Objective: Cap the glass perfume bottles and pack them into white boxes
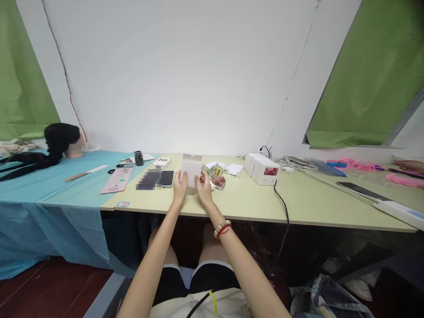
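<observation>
A thin white cardboard box [192,164] stands upright between my hands above the table's front part, with its top edge notched like an opened carton. My left hand [180,187] grips its left side, thumb on the near face. On the right side, the fingers of my right hand [203,187] are closed around it in the same way. Just beyond my right hand sit a clear round container with reddish contents [218,182] and a greenish glass bottle [216,169]. What is inside the box is hidden.
Several white boxes [266,176] stand in a row at right, a black cable [283,201] hanging by them. Left of my hands lie a phone [167,179] and a pink card [117,180]. Farther left are a knife [86,173] and a wigged mannequin head [62,139]. A power strip [399,211] lies far right.
</observation>
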Demonstrator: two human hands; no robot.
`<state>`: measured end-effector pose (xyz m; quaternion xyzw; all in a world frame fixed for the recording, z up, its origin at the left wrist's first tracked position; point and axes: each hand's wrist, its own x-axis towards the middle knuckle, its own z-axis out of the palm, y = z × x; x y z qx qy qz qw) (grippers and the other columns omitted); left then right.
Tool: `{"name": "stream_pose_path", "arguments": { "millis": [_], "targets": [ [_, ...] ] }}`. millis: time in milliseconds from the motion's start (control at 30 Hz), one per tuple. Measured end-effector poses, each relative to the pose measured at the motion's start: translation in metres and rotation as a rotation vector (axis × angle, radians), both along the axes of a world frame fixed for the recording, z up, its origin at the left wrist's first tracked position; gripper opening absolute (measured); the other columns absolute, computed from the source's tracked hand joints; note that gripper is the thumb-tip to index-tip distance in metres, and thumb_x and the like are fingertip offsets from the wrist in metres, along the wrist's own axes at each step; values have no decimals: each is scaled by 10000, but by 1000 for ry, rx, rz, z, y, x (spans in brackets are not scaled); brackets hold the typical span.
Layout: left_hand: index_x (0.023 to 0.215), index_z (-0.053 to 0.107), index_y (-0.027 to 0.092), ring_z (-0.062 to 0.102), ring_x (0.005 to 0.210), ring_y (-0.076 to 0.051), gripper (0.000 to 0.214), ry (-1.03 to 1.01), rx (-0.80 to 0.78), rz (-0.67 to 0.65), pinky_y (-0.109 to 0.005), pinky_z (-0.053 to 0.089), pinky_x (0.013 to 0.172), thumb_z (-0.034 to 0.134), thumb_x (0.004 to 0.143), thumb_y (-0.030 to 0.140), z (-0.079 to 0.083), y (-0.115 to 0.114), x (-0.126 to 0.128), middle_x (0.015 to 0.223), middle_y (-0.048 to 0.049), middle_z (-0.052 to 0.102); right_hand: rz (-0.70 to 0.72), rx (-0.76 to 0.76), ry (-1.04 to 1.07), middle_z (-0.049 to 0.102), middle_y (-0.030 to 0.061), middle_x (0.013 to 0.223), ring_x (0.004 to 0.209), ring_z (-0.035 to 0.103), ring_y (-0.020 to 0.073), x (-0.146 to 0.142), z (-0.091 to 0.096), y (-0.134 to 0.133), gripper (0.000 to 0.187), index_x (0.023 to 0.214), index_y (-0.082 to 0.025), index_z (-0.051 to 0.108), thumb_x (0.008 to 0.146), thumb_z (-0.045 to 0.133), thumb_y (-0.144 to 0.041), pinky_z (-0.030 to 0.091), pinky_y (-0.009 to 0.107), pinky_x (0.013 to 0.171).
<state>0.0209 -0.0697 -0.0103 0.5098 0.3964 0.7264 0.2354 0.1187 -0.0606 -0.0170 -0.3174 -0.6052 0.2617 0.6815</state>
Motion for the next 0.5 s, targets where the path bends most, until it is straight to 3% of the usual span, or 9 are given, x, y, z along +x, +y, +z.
{"name": "stream_pose_path", "arguments": {
  "millis": [267,400,500],
  "targets": [
    [877,599,129,575,774,-174,582,-185,-97,41,-277,458,678,365,779,653,3,-1,-3,843,-101,627,2,-11,3,538,-35,617,550,507,130,-2,5,-11,665,1273,-146,374,712,621,-403,445,263,583],
    [719,607,118,533,621,-136,568,-185,-143,16,-239,420,563,432,735,659,2,0,-3,673,-62,594,93,-5,70,633,51,822,695,592,173,0,8,-15,701,1289,-155,351,692,624,-398,479,284,623],
    [618,575,117,486,537,-108,556,-216,-203,-37,-222,377,498,483,700,660,4,-1,0,579,-37,546,148,-10,142,635,96,968,830,607,210,3,9,-13,610,1214,-156,440,696,594,-439,493,316,694]
  ]
}}
